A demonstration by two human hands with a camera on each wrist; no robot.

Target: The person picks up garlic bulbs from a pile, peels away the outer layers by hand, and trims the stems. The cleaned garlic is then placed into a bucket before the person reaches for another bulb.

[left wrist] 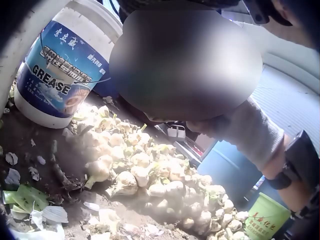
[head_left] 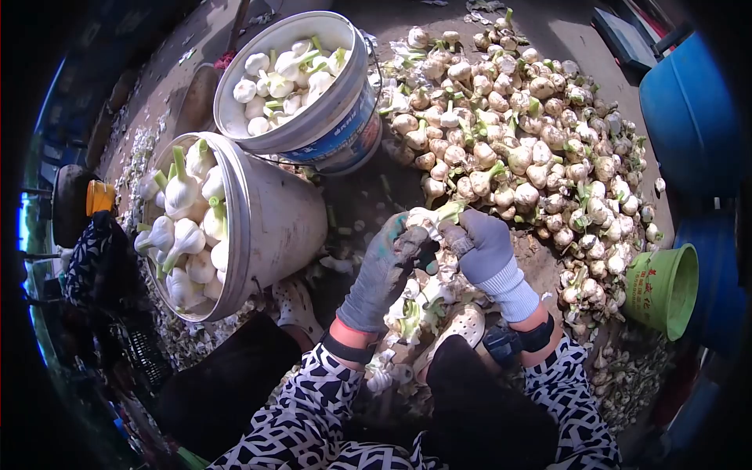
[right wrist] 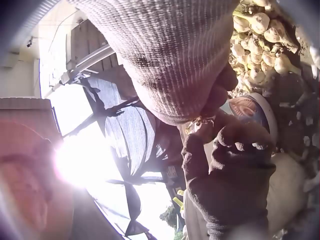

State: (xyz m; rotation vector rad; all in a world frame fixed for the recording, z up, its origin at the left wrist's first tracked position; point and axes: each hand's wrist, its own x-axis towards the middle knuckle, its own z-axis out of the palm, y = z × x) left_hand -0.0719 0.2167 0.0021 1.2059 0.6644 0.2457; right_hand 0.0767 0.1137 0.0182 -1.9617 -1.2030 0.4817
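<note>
**Grip: L hand [head_left: 381, 270] & R hand [head_left: 483, 249] both on 1 garlic bulb [head_left: 421, 222]**

Head view: both gloved. L curls round the bulb; R pinches nr its green stem [head_left: 450, 211], which pts to approx 2 o'clock. Clock from the bulb: unsorted-looking garlic pile [head_left: 509, 157] at 1–2, label-wrapped bucket [head_left: 345, 129] w/ whiter bulbs at 11, tipped-looking tub [head_left: 286, 219] of bulbs at 9, loose skins [head_left: 337, 265] at 8, green bucket [head_left: 652, 291] btwn 3 & 4.

Step in hand, my read: stripping dirty outer skin. To do well: L holds firm but not crushing, R thumb peels from stem end down in 1 pull, outer layer only; turn bulb in L rather than twist R wrist. Hard squeeze cd split cloves or snap stem.

L wrist view: blurred patch at 12 hides the work; can't tell grip or bulb here. Pile at 6, "GREASE" label on the bucket at 10.

R wrist view: R's ribbed cuff [right wrist: 170, 55] at 12, L's dark glove at 5, meeting nr centre; bulb mostly hidden, just wispy roots [right wrist: 200, 121] btwn. Keep those facing out so they come off clean.
</note>
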